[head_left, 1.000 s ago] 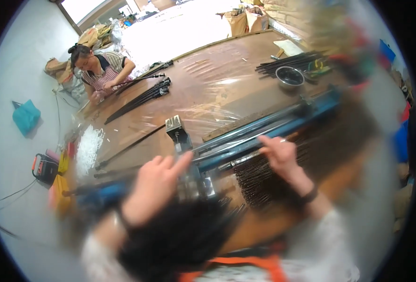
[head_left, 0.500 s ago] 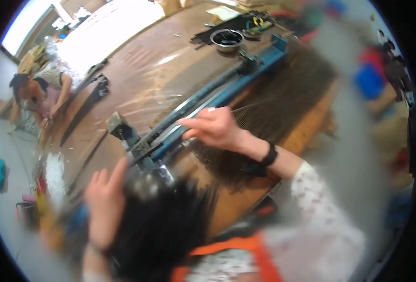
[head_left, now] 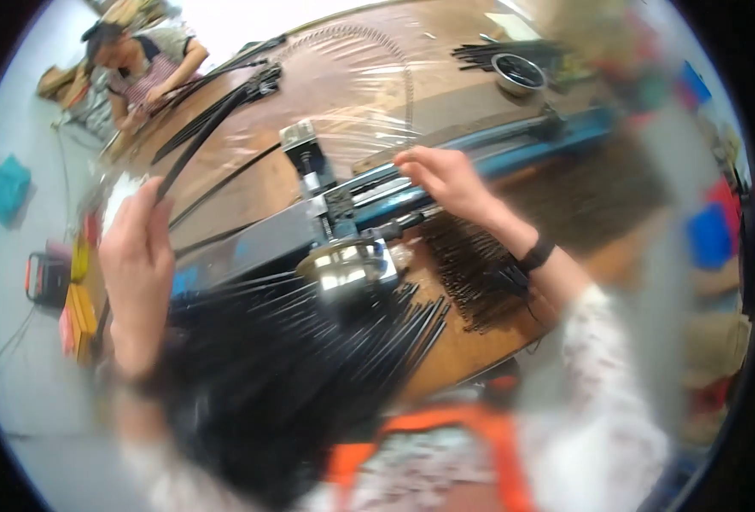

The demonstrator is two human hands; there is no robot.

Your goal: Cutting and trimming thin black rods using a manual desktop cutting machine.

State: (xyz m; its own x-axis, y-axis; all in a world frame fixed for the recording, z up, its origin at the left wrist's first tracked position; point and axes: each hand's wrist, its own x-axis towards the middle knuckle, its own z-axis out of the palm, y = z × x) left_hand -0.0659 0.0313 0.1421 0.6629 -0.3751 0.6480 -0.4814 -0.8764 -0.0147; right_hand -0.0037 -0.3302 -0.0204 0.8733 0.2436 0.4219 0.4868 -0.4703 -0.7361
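Observation:
My left hand (head_left: pixel 138 269) is raised at the left, its fingers closed round a long black strip (head_left: pixel 196 149) that slants away up the table. From near that strip's far end, a thin coil spring (head_left: pixel 409 81) arcs over the table and comes down to my right hand's (head_left: pixel 454 183) fingertips, which are drawn together beside a blue rail machine (head_left: pixel 556 149). The exact grip there is partly hidden. Between my hands stands the machine's metal head (head_left: pixel 335 209), with a shiny round part (head_left: pixel 339 260) below it. Many thin black rods (head_left: pixel 309 333) lie piled close to me.
Brown coiled lengths (head_left: pixel 467 290) lie right of the machine head. A metal bowl (head_left: pixel 518 72) stands by black strips (head_left: pixel 488 55) at the far side. A co-worker (head_left: pixel 142 72) handles strips at the upper left. Yellow box (head_left: pixel 78 316) and teal bag (head_left: pixel 6 192) are at left.
My left hand has moved up and left and now grips the black strip. My right hand has shifted off the rail, and the arched spring has come into view. The whole view has turned.

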